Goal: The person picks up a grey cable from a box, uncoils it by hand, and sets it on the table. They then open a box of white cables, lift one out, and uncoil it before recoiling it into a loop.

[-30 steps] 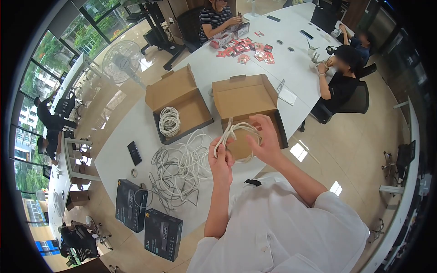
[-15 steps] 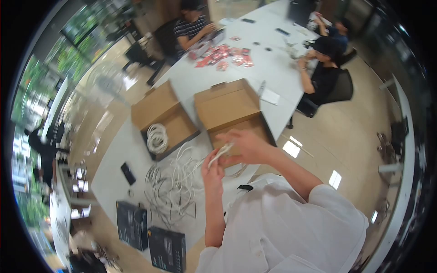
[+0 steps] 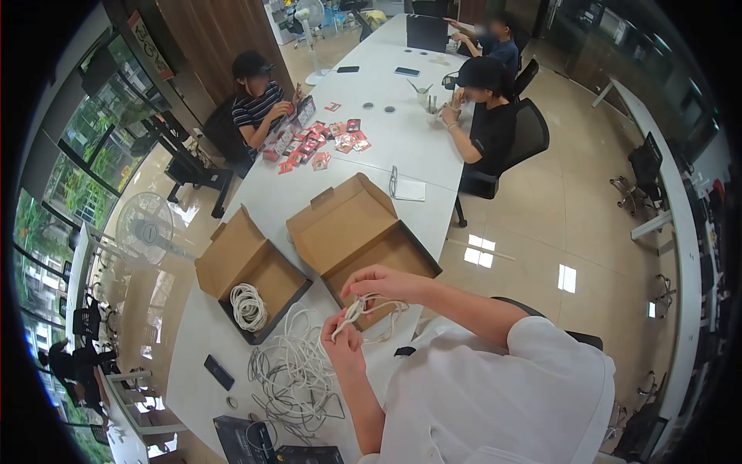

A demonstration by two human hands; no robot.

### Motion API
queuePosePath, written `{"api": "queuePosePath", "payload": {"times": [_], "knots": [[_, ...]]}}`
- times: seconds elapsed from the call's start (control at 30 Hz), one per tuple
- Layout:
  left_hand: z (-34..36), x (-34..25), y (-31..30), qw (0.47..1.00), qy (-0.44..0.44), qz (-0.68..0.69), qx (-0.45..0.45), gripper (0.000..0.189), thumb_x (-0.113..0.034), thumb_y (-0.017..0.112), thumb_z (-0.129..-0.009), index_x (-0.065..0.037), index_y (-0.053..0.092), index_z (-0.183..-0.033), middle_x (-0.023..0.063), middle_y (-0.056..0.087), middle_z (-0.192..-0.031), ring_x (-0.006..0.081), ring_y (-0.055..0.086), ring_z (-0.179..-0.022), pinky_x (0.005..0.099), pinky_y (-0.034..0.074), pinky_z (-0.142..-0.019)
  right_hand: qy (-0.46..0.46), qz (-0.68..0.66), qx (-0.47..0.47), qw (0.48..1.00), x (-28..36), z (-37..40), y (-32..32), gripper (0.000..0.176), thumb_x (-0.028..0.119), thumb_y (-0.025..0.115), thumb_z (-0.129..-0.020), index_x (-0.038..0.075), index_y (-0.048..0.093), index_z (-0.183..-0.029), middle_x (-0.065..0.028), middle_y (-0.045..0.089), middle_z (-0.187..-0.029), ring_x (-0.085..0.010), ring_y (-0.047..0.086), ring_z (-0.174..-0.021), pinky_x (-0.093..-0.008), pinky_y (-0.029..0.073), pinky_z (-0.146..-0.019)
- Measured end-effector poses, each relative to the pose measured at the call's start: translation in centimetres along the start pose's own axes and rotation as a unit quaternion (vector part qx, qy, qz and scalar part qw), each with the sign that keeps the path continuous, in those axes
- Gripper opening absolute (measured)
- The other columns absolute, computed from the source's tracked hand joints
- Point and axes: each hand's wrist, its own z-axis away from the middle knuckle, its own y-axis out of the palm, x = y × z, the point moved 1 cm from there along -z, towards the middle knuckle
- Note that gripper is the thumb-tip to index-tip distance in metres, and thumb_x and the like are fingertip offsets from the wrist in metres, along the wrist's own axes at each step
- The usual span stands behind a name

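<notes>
Two bare hands work a bundle of white cable (image 3: 354, 312) above the near wall of an open cardboard box, close to the tabletop's right-hand edge. The left hand (image 3: 344, 341) pinches the bundle low, fingers curled narrowly around it; the right hand (image 3: 379, 285) arches over the top, fingers bent against the strands, their exact grip partly hidden. The cable is slim, smooth and matte, gathered into loose loops, one bowing out toward 3 o'clock.

From the hands, the larger open box (image 3: 349, 218), plain brown inside with dark outer walls, spreads at 12 o'clock, its lid folded back. A smaller open box (image 3: 265, 274) sits at 10 o'clock, cradling a round white coil (image 3: 249, 308). A tangle of white and gray cable (image 3: 297, 371) sprawls at 8 o'clock, just beside the left forearm, with a dark phone (image 3: 219, 372) farther out. Beyond the boxes, a stretch of glossy white table (image 3: 270, 184) runs toward shiny red packets (image 3: 313, 143); past the edge at 2 o'clock, polished tile floor (image 3: 510, 224) opens wide.
</notes>
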Motion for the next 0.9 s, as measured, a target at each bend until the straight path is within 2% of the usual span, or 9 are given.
{"api": "queuePosePath", "payload": {"times": [0.1,0.23,0.33,0.37,0.47,0.5,0.6,0.8,0.9], "knots": [[-0.1,0.5,-0.6,1.0,0.024,0.005,0.0,0.015,-0.009,0.056,-0.091,-0.001,0.057,-0.103,-0.006,0.035,-0.055,0.0013,0.023,-0.043,0.0203,0.017,-0.04,0.104,-0.152,0.036,0.982,-1.3,-0.2,-0.7,0.025,0.026,0.046,-0.097,0.005,0.057,-0.106,-0.0098,0.066,-0.078,-0.0154,0.067,-0.066,-0.0249,0.053,-0.06],[-0.5,-0.2,-1.5,0.998,0.032,0.04,-0.027,0.012,-0.01,0.058,-0.09,-0.002,0.058,-0.098,-0.0065,0.035,-0.055,0.0014,0.025,-0.043,0.0202,0.018,-0.041,0.101,-0.251,0.107,0.957,-3.6,0.2,0.3,0.021,0.025,0.048,-0.096,0.007,0.055,-0.105,-0.01,0.067,-0.083,-0.0172,0.069,-0.069,-0.0232,0.053,-0.056],[-0.4,0.1,-1.3,0.996,0.03,0.026,-0.077,0.011,-0.012,0.058,-0.091,-0.002,0.058,-0.097,-0.0065,0.037,-0.055,0.0018,0.029,-0.044,0.0192,0.021,-0.04,0.132,-0.227,0.149,0.953,-4.4,0.5,1.8,0.02,0.023,0.052,-0.095,0.007,0.054,-0.107,-0.0107,0.068,-0.086,-0.0183,0.069,-0.07,-0.0233,0.053,-0.058],[-0.6,0.2,-1.1,0.995,0.032,0.019,-0.095,0.012,-0.012,0.058,-0.091,-0.002,0.058,-0.097,-0.0065,0.038,-0.056,0.002,0.03,-0.044,0.0189,0.021,-0.04,0.132,-0.249,0.159,0.946,-4.3,0.8,2.2,0.014,0.014,0.057,-0.091,0.004,0.055,-0.101,-0.0151,0.068,-0.084,-0.0252,0.069,-0.08,-0.0317,0.057,-0.072],[-0.8,0.7,-1.5,0.999,0.019,0.007,-0.041,0.013,-0.013,0.059,-0.091,-0.002,0.057,-0.098,-0.0062,0.04,-0.057,0.0025,0.034,-0.045,0.0188,0.024,-0.04,0.08,-0.176,0.225,0.955,-4.7,0.6,2.5,0.018,0.017,0.061,-0.09,0.001,0.063,-0.085,-0.0124,0.068,-0.087,-0.0191,0.068,-0.076,-0.0259,0.055,-0.066],[-1.0,0.7,-1.0,0.995,0.019,-0.005,-0.099,0.014,-0.015,0.059,-0.092,-0.003,0.058,-0.097,-0.0066,0.039,-0.057,0.0026,0.032,-0.045,0.0192,0.024,-0.039,0.063,-0.151,0.246,0.955,-4.7,0.6,2.6,0.022,0.019,0.062,-0.09,0.0,0.065,-0.08,-0.0115,0.068,-0.088,-0.0171,0.068,-0.075,-0.024,0.054,-0.064],[-0.8,0.2,-0.8,0.997,0.018,0.022,-0.07,0.013,-0.017,0.062,-0.091,-0.005,0.059,-0.093,-0.0065,0.043,-0.059,0.002,0.035,-0.048,0.0186,0.025,-0.041,0.093,-0.152,0.267,0.947,-4.3,0.4,2.4,0.019,0.018,0.059,-0.091,0.0,0.065,-0.086,-0.01,0.068,-0.089,-0.015,0.068,-0.076,-0.0256,0.054,-0.067],[-1.6,-0.3,-3.0,0.979,0.019,0.163,-0.125,0.014,-0.018,0.059,-0.092,-0.007,0.055,-0.1,-0.0068,0.032,-0.059,0.0026,0.026,-0.045,0.0197,0.019,-0.039,0.082,-0.151,-0.009,0.985,-4.5,-1.3,1.3,0.025,0.025,0.046,-0.098,0.007,0.062,-0.096,-0.002,0.065,-0.079,-0.0112,0.063,-0.071,-0.0277,0.051,-0.068],[-1.6,-2.0,-2.4,0.972,0.059,0.173,-0.15,0.012,-0.02,0.057,-0.094,-0.009,0.053,-0.097,-0.0077,0.026,-0.059,0.0018,0.02,-0.045,0.0202,0.017,-0.038,0.057,-0.148,-0.061,0.985,-4.0,-1.0,0.7,0.029,0.029,0.041,-0.099,0.008,0.061,-0.096,-0.0013,0.063,-0.09,-0.0091,0.058,-0.08,-0.0265,0.048,-0.077]]}}
